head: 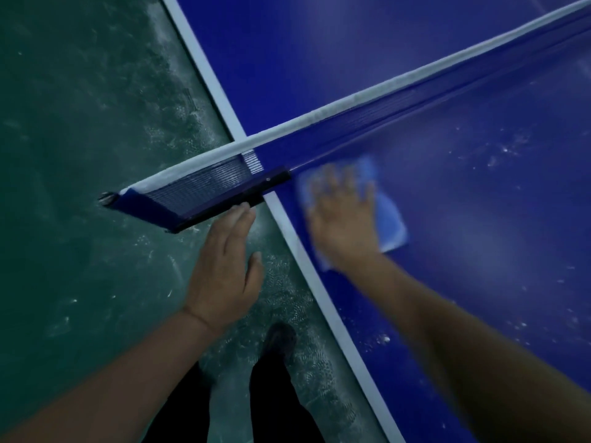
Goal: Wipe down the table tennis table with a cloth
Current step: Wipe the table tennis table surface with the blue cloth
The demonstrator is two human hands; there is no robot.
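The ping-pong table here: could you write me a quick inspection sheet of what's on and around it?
Surface: blue table with white edge line, pale specks scattered near the net.
Job's things: light blue cloth lying flat on the table beside the net.
Clutter: nothing seen besides the specks.
Hands: right hand pressed flat on the cloth, blurred; left hand open, off the table's edge, fingertips near the net clamp.
Cables: nothing seen.
Surroundings: worn green floor, the person's dark trousers and shoe.
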